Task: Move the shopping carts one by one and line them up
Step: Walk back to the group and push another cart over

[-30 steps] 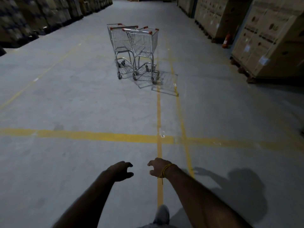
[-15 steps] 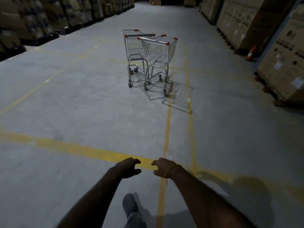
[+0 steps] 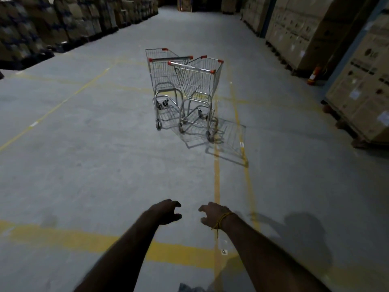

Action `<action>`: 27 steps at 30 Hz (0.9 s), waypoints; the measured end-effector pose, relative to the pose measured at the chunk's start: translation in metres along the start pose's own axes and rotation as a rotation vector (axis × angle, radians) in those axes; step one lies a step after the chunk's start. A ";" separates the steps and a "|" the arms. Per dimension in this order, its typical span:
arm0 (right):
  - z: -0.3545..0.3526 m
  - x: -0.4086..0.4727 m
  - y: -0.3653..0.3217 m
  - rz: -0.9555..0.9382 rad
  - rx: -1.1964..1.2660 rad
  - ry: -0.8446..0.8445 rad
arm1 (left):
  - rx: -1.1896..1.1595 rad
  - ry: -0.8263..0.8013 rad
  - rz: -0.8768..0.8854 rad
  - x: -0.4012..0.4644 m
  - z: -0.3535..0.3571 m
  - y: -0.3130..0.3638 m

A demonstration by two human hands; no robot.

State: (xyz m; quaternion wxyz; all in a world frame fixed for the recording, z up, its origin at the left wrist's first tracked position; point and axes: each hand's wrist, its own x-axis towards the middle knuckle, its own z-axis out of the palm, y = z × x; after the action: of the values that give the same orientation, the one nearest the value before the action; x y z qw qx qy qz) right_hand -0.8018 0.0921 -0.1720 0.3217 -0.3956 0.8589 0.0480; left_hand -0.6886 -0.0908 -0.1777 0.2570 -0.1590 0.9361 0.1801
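Observation:
Two wire shopping carts with red-capped handles stand side by side on the concrete floor ahead of me. The nearer cart point(image 3: 199, 85) is on the right and angled, its handle overlapping the farther left cart point(image 3: 163, 70). Both my arms reach forward low in the view. My left hand point(image 3: 166, 211) and my right hand point(image 3: 213, 214), which has a yellow thread at the wrist, hang with loosely curled fingers and hold nothing. Both hands are well short of the carts.
Stacks of cardboard boxes on pallets point(image 3: 362, 81) line the right side, and darker stacked boxes point(image 3: 52, 24) line the left. An orange cone point(image 3: 314, 75) stands by the right stacks. Yellow floor lines point(image 3: 216, 182) run along and across the aisle.
I have walked forward: the carts are nearer and larger in view, and the yellow cross line has slid beneath my arms. My hands stay empty and held out.

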 end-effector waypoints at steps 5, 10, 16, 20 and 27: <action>-0.058 0.081 0.005 0.026 0.019 0.041 | -0.028 0.039 0.001 0.074 -0.058 -0.024; -0.118 0.176 0.024 0.009 -0.028 0.039 | -0.059 0.055 -0.013 0.161 -0.113 -0.046; -0.211 0.290 0.054 -0.026 -0.079 0.070 | -0.084 0.072 -0.084 0.266 -0.193 -0.074; -0.267 0.349 0.074 -0.041 -0.066 0.116 | -0.115 0.125 -0.100 0.325 -0.250 -0.084; -0.340 0.438 0.096 -0.042 -0.018 0.107 | -0.135 0.128 -0.096 0.422 -0.324 -0.101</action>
State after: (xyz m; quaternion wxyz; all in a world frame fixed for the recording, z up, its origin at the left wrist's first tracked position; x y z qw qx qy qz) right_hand -1.2554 -0.2408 -0.1797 0.2728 -0.4183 0.8659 0.0279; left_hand -1.1319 -0.4025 -0.1706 0.1937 -0.2316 0.9276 0.2198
